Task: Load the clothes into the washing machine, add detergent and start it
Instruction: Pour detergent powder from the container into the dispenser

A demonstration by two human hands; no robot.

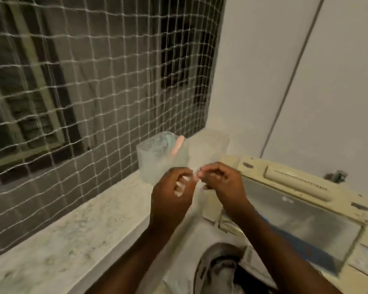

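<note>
Now my left hand and right hand meet at curled fingertips; what they pinch I cannot tell. Markings on the washer are too blurred to read.

A white net hangs up and left of the left grip, with pale bars behind it. A speckled stone worktop runs left of that grip. Just beyond it stands a translucent tub holding a pink stick. Above the right grip rises a white wall with a thin grey line.
</note>
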